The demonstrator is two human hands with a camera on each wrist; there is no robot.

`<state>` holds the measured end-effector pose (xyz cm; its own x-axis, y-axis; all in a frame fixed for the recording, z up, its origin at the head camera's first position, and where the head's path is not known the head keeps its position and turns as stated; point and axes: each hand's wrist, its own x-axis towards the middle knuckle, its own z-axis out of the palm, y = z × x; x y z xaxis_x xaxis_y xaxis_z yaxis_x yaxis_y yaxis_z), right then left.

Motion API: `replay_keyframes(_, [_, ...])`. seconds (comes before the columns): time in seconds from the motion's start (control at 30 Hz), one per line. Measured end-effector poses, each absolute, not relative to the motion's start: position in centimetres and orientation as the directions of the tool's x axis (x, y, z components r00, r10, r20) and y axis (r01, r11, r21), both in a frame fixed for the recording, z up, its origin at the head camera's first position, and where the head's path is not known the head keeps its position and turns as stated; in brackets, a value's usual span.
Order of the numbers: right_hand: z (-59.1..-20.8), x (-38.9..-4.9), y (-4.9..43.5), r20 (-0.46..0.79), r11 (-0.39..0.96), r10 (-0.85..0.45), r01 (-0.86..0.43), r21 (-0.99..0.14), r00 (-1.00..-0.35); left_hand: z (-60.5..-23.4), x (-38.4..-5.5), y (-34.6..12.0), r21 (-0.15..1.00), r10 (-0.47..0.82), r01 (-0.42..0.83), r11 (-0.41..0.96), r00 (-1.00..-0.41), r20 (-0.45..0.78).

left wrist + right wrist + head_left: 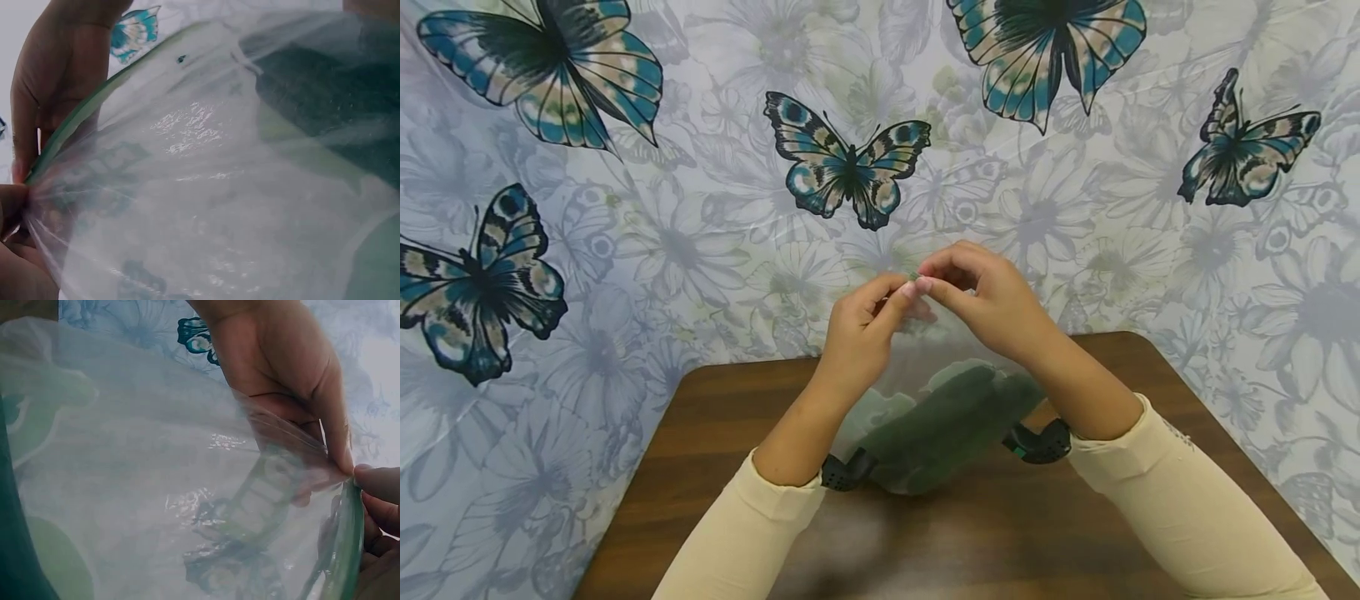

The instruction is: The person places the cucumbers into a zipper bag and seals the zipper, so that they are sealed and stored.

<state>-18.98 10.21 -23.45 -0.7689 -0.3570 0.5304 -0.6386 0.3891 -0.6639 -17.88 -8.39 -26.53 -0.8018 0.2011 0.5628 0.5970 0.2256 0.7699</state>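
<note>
A see-through plastic bag (955, 425) with large green printed shapes hangs from both hands over the table. A green strip (78, 115) runs along its upper edge, also showing in the right wrist view as a green strip (350, 544). My left hand (861, 329) pinches this edge between thumb and fingers. Right beside it, my right hand (988, 300) pinches the same edge, the fingertips of both hands meeting. From that spot the film (187, 187) fans out in creases. Through the film in the right wrist view, part of the left hand (275, 369) shows faintly.
Below the bag lies a brown wooden table (715, 500) with rounded far corners. Behind it hangs a pale flowered cloth with printed butterflies (853, 171). Black wrist devices (1041, 442) sit at both wrists, near the bag's sides.
</note>
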Motion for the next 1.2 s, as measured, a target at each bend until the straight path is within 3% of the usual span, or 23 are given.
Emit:
replay_keyframes(0.57, [-25.0, -20.1, 10.6, 0.510, 0.350, -0.362, -0.621, -0.702, -0.780, -27.3, -18.4, -8.4, 0.785, 0.146, 0.590, 0.190, -0.808, 0.571])
replay_keyframes(1.2, [-26.2, -20.7, 11.5, 0.474, 0.396, -0.360, -0.591, -0.702, -0.804, -27.7, -18.7, -8.7, 0.808, 0.068, 0.581, 0.098, -0.814, 0.577])
